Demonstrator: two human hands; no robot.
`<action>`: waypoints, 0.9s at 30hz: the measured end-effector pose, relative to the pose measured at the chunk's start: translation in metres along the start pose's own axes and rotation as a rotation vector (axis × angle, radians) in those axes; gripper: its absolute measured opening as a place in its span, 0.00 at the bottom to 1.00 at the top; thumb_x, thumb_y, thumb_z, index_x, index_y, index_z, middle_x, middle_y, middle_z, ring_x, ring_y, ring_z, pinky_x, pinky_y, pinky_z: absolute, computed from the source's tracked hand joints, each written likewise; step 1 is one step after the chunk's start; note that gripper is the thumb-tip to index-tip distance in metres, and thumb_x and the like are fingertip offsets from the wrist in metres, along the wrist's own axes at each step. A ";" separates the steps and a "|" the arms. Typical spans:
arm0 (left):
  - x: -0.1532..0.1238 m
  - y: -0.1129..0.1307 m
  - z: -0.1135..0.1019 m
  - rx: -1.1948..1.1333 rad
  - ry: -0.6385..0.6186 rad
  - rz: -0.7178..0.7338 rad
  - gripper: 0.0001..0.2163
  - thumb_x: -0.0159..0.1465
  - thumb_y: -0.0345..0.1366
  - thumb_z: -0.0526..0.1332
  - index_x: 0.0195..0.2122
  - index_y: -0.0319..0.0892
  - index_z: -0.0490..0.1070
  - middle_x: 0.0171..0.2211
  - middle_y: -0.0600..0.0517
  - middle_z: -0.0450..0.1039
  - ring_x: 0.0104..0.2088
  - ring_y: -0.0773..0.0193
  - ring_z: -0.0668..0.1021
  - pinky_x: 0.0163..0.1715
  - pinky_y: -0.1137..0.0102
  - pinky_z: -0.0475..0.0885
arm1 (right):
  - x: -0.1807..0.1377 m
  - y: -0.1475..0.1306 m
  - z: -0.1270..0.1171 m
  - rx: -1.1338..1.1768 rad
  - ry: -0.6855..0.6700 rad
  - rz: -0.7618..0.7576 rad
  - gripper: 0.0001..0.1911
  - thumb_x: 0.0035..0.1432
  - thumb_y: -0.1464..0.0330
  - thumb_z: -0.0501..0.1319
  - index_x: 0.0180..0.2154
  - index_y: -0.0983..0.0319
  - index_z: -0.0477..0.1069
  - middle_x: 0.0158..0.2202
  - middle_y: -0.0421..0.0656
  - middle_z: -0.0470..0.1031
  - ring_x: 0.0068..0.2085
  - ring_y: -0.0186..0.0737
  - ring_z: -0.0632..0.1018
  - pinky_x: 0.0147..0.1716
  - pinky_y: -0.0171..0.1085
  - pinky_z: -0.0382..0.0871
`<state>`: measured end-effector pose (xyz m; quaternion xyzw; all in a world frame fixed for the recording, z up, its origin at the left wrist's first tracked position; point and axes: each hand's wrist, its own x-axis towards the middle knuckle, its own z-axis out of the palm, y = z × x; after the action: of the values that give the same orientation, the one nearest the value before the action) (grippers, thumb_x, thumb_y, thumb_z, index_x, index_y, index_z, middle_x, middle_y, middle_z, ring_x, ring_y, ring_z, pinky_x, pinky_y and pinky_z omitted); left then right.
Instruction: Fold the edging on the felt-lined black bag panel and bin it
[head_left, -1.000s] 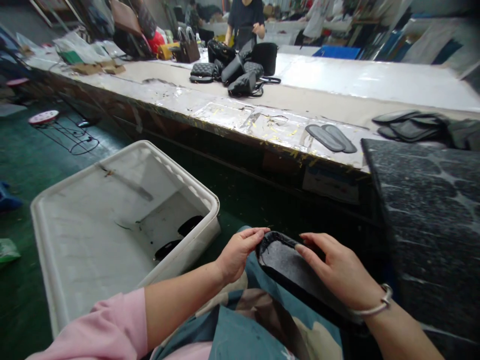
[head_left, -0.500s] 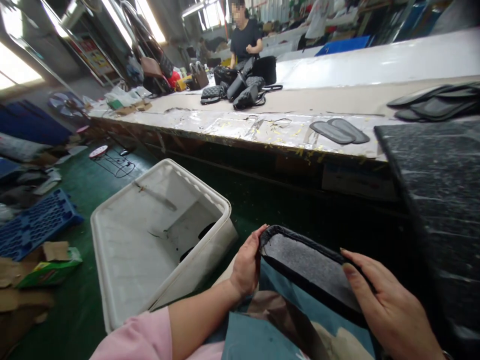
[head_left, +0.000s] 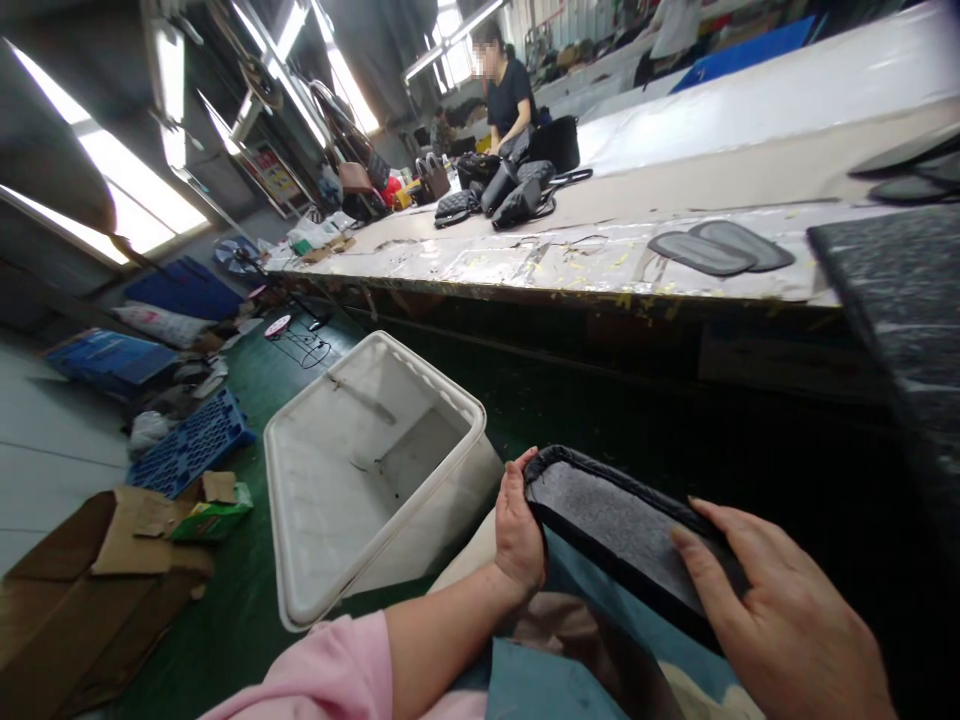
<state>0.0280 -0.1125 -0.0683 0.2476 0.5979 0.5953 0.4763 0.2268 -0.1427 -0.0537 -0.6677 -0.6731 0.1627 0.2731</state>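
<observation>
A long grey felt piece with a black folded edge (head_left: 622, 525) lies across my lap. My left hand (head_left: 517, 530) is closed on its left rounded end, thumb on top. My right hand (head_left: 780, 620) grips its right end, fingers curled over the upper edge. Left of my knees stands a white plastic bin (head_left: 300, 590), tilted, with bare walls in view. Two similar flat grey oval pieces (head_left: 720, 248) lie on the long worktable (head_left: 525, 265) ahead.
A dark speckled slab (head_left: 885, 290) juts in at right. Black quilted bags (head_left: 499, 190) sit far up the table by a person in a dark top (head_left: 510, 95). Cardboard (head_left: 90, 570), a blue pallet (head_left: 187, 440) and clutter cover the green floor at left.
My head has turned up and left, bringing the floor clutter and windows into view. Both hands keep hold of the felt piece; my right hand slid toward its right end.
</observation>
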 end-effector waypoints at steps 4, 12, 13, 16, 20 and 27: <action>0.001 -0.002 -0.001 0.076 0.005 0.073 0.21 0.66 0.52 0.50 0.49 0.42 0.69 0.47 0.49 0.73 0.49 0.61 0.73 0.52 0.69 0.66 | 0.000 0.001 0.002 -0.006 0.028 -0.032 0.26 0.62 0.50 0.45 0.50 0.60 0.66 0.49 0.48 0.70 0.47 0.52 0.72 0.43 0.50 0.69; 0.003 -0.001 -0.005 0.204 0.002 0.148 0.19 0.67 0.49 0.49 0.48 0.42 0.69 0.46 0.49 0.73 0.48 0.62 0.73 0.52 0.69 0.65 | 0.000 0.002 0.001 -0.004 0.037 -0.055 0.27 0.63 0.49 0.45 0.50 0.61 0.66 0.48 0.48 0.71 0.46 0.51 0.72 0.43 0.49 0.69; 0.004 -0.001 -0.005 0.205 -0.013 0.148 0.19 0.67 0.48 0.49 0.48 0.42 0.69 0.47 0.49 0.73 0.49 0.62 0.73 0.52 0.69 0.65 | 0.000 0.002 0.001 -0.008 0.034 -0.058 0.28 0.63 0.49 0.45 0.50 0.62 0.66 0.48 0.48 0.71 0.46 0.50 0.72 0.44 0.49 0.69; 0.005 -0.001 -0.007 0.180 -0.061 0.144 0.19 0.67 0.48 0.50 0.49 0.41 0.69 0.47 0.47 0.73 0.49 0.60 0.73 0.52 0.67 0.65 | 0.000 0.002 0.002 -0.022 0.032 -0.064 0.28 0.63 0.49 0.44 0.50 0.62 0.66 0.48 0.48 0.71 0.46 0.50 0.72 0.43 0.48 0.69; 0.007 0.002 -0.008 0.180 -0.087 0.167 0.19 0.67 0.47 0.51 0.49 0.39 0.70 0.45 0.46 0.74 0.47 0.58 0.74 0.50 0.65 0.67 | 0.000 0.001 0.003 -0.039 0.055 -0.060 0.29 0.62 0.48 0.44 0.49 0.61 0.67 0.47 0.46 0.71 0.45 0.49 0.73 0.43 0.47 0.69; 0.009 0.013 -0.005 0.468 -0.078 0.290 0.16 0.68 0.43 0.49 0.46 0.40 0.70 0.43 0.47 0.74 0.47 0.60 0.73 0.51 0.67 0.65 | -0.001 0.000 0.002 -0.073 0.060 -0.055 0.30 0.62 0.48 0.43 0.50 0.62 0.67 0.47 0.47 0.71 0.45 0.50 0.72 0.42 0.48 0.69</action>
<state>0.0162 -0.1050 -0.0588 0.4566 0.6585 0.4930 0.3387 0.2254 -0.1430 -0.0552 -0.6629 -0.6884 0.1104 0.2729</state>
